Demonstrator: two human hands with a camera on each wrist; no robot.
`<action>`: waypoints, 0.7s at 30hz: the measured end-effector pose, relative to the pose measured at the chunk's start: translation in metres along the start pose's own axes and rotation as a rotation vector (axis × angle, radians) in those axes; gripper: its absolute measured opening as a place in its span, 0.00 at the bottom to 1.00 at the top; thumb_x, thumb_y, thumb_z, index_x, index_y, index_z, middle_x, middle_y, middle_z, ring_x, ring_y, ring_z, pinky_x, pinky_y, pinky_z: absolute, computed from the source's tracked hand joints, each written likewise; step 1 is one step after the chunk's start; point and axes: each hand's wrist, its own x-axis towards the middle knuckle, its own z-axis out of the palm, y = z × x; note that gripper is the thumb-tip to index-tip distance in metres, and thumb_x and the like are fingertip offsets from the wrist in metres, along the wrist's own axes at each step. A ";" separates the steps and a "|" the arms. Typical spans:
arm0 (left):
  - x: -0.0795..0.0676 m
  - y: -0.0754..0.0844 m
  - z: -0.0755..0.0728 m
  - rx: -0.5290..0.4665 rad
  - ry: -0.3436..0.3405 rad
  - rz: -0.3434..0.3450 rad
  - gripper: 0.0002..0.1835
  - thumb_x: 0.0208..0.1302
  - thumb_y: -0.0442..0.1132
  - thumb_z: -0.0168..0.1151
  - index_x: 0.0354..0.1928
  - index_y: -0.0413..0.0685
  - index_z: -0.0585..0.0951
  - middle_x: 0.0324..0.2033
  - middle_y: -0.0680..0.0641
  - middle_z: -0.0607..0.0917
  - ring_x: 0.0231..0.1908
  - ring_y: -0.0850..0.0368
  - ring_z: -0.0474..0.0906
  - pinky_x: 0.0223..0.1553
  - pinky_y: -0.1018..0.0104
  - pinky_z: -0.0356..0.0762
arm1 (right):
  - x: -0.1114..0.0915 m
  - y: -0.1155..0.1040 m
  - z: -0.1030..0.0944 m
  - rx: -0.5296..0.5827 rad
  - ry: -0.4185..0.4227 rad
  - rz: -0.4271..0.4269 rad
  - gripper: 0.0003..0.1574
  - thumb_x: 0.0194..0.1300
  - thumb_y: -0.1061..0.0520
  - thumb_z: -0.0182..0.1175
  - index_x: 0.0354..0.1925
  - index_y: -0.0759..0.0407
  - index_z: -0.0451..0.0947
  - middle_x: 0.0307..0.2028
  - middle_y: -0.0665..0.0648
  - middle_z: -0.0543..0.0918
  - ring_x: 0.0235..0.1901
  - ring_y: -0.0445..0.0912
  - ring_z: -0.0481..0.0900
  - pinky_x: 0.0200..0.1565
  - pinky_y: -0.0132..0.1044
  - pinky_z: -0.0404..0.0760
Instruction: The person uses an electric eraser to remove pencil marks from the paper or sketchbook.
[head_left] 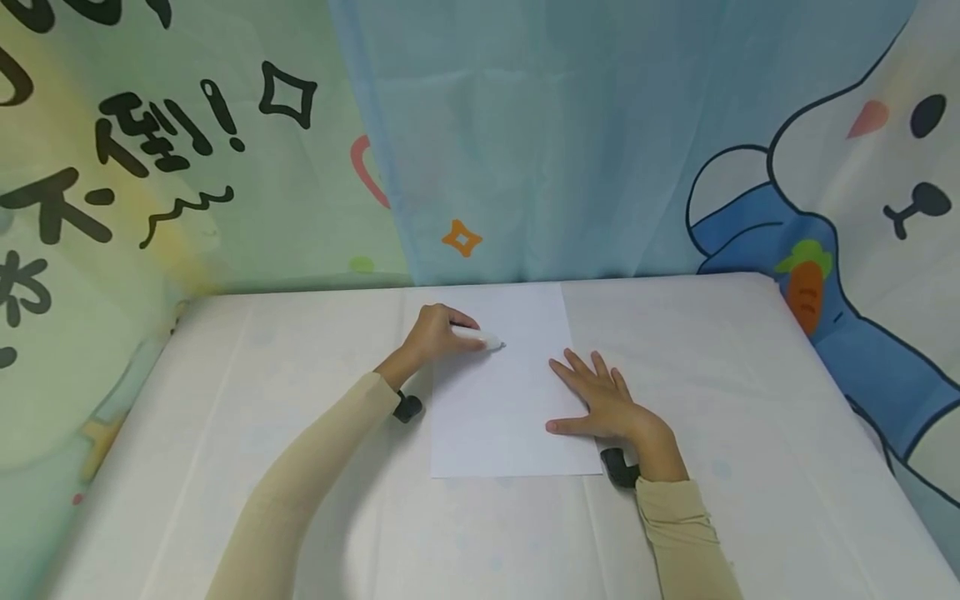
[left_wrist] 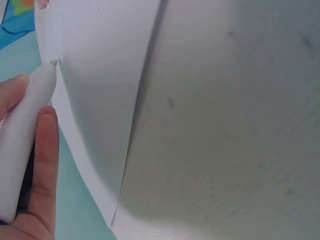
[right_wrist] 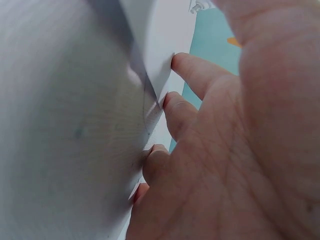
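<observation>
A sheet of white paper (head_left: pixel 510 417) lies on the white-covered table. Over its upper left part, my left hand (head_left: pixel 438 333) grips a thick white pen (head_left: pixel 480 337) between thumb and fingers. The pen (left_wrist: pixel 22 130) tapers to a small grey tip, which points right at the paper; whether it touches the surface I cannot tell. My right hand (head_left: pixel 603 400) rests with spread fingers at the paper's right edge, thumb and fingertips toward the sheet. In the right wrist view, the fingertips of my right hand (right_wrist: pixel 215 150) touch down near a corner of the paper (right_wrist: pixel 157 60).
White cloth covers the table (head_left: pixel 225 417) around the sheet. Behind it hangs a printed curtain (head_left: pixel 525 142) with black lettering at left and a white cartoon animal at right. Dark camera mounts (head_left: pixel 407 407) sit on both wrists.
</observation>
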 end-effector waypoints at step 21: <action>-0.007 0.000 0.000 -0.017 -0.031 -0.010 0.14 0.49 0.41 0.78 0.37 0.41 0.89 0.38 0.46 0.89 0.45 0.52 0.84 0.47 0.66 0.78 | 0.001 0.001 0.001 -0.008 -0.002 0.003 0.63 0.55 0.39 0.70 0.75 0.64 0.49 0.75 0.71 0.41 0.72 0.71 0.27 0.67 0.67 0.27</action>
